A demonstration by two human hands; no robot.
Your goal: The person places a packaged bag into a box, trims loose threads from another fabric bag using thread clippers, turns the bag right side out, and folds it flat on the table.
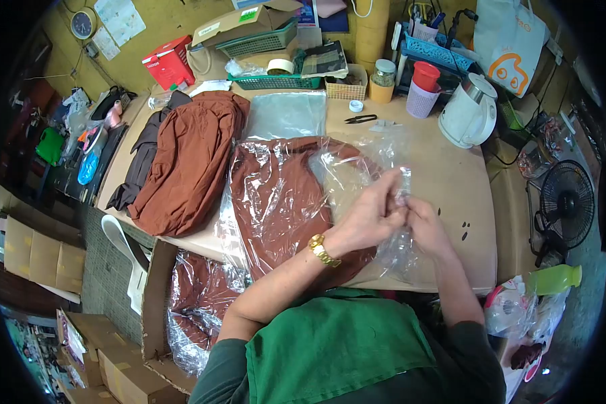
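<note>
A clear plastic bag (347,176) with a folded brown garment (276,195) inside lies on the table before me. My left hand (370,214), with a gold watch (323,250) at the wrist, pinches the bag's right end. Close beside it, my right hand (425,225) grips the same crumpled plastic, its fingers bent inward. The fingertips of both hands nearly meet there, and a strip of the bag's edge sticks up between them. Loose plastic hangs below the hands. Exactly how the fingers fold the edge cannot be made out.
Brown garments (192,161) are piled at the left, beside flat clear bags (286,114). Thread snips (361,119) and a white kettle (468,111) stand toward the back. An open carton (156,289) with bagged garments is below left; a fan (567,195) is at right.
</note>
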